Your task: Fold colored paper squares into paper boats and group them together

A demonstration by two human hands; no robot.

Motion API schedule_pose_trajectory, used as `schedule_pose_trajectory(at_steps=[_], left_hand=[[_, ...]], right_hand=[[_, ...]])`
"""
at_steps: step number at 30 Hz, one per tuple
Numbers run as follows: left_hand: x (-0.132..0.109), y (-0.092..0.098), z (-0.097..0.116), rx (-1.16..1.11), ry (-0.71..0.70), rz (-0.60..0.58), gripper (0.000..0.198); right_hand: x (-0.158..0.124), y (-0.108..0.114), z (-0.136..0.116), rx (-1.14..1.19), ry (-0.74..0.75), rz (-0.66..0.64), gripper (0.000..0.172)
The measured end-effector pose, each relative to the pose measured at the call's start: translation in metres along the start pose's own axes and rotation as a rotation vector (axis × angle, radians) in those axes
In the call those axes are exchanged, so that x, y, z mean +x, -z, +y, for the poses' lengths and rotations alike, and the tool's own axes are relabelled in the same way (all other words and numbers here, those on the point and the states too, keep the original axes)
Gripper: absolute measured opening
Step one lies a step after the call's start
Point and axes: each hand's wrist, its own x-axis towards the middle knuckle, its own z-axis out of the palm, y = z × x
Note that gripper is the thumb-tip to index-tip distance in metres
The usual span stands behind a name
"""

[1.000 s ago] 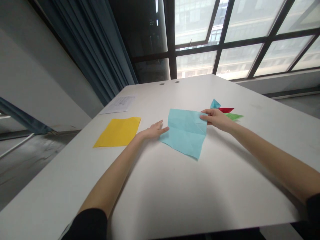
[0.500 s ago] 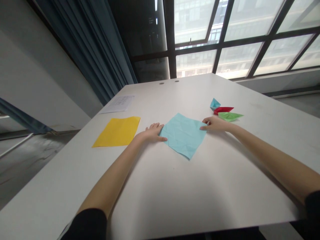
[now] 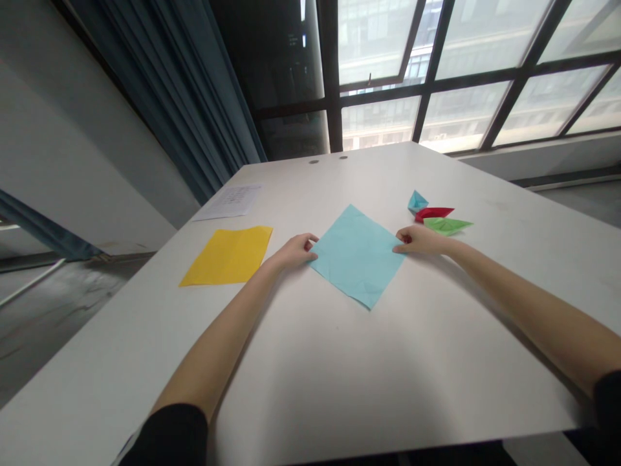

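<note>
A light blue square sheet of paper (image 3: 356, 255) is turned like a diamond over the white table, with faint creases near its lower corner. My left hand (image 3: 295, 251) pinches its left corner between thumb and fingers. At the opposite corner, my right hand (image 3: 418, 239) holds the sheet in the same kind of pinch. Just beyond the right hand lie a green folded paper boat (image 3: 447, 225), a red folded paper piece (image 3: 434, 213) and a blue folded paper piece (image 3: 417, 202).
Left of my left arm a yellow paper sheet (image 3: 230, 255) lies on the table (image 3: 339, 388). Behind it rests a printed white page (image 3: 230, 202). A blue curtain (image 3: 184, 84) hangs at the back left, beside large windows.
My left hand has gone from lying flat with spread fingers to pinching the corner. The blue sheet is pulled flatter, and its far corner reaches farther back.
</note>
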Motion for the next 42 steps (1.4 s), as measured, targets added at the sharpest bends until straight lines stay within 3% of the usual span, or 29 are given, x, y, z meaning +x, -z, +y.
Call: schedule_pose_trajectory(at_steps=[8, 17, 21, 27, 33, 36, 39, 42], left_hand=[[0.001, -0.002, 0.0, -0.011, -0.055, 0.086, 0.023], [-0.004, -0.007, 0.014, -0.051, -0.108, 0.155, 0.022], [0.0, -0.013, 0.011, -0.035, -0.156, 0.209, 0.019], [-0.003, -0.015, 0.02, 0.138, -0.296, 0.238, 0.021], [-0.008, -0.013, 0.032, 0.283, -0.386, 0.248, 0.022], [-0.008, -0.013, 0.033, 0.305, -0.405, 0.264, 0.021], [-0.011, -0.012, 0.038, 0.318, -0.428, 0.4, 0.025], [-0.018, -0.01, 0.05, 0.351, -0.488, 0.517, 0.028]], right_hand=[[-0.001, 0.005, 0.0, -0.058, -0.02, 0.044, 0.027], [-0.004, -0.004, -0.033, -0.012, 0.211, 0.434, 0.07], [-0.001, -0.01, -0.037, 0.067, 0.297, 0.544, 0.077], [-0.004, -0.01, -0.051, 0.188, 0.382, 0.624, 0.067], [-0.003, -0.009, -0.058, 0.155, 0.348, 0.787, 0.059], [-0.002, -0.006, -0.057, 0.125, 0.326, 0.839, 0.038], [-0.004, -0.004, -0.059, 0.071, 0.31, 0.894, 0.016], [-0.005, -0.003, -0.062, 0.035, 0.322, 0.924, 0.009]])
